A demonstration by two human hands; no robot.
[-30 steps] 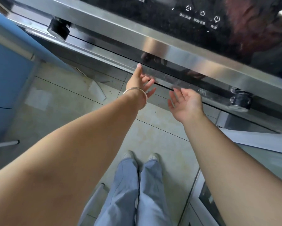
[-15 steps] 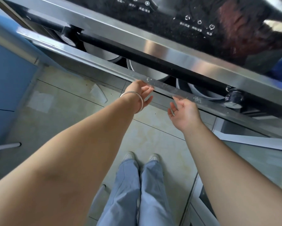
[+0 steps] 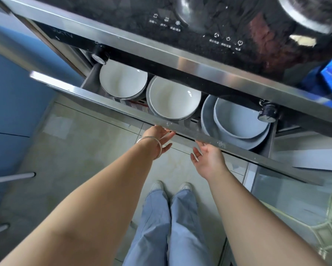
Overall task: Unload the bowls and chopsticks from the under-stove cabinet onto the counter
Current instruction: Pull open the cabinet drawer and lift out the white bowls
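Observation:
The under-stove cabinet drawer stands pulled out, its steel front rail (image 3: 123, 107) running across the view. Inside it lie a white bowl with a dark rim (image 3: 123, 81) at the left, a second white bowl (image 3: 173, 97) in the middle, and a grey-blue bowl (image 3: 238, 118) nested in a larger grey-blue dish (image 3: 207, 120) at the right. No chopsticks show. My left hand (image 3: 159, 136), with a silver bangle at the wrist, has its fingers hooked under the rail. My right hand (image 3: 207, 156) also holds the rail from below, palm up.
Above the drawer is the black glass stove top (image 3: 209, 22) with touch controls and two black knobs (image 3: 99, 53) (image 3: 267, 112). Blue cabinets (image 3: 13, 104) stand to the left, a glass-fronted unit (image 3: 295, 198) to the right. My legs and shoes are on the tiled floor (image 3: 84, 150).
The drawer has slid out toward me under both hands, from shut to well open. The bowls inside have come into view.

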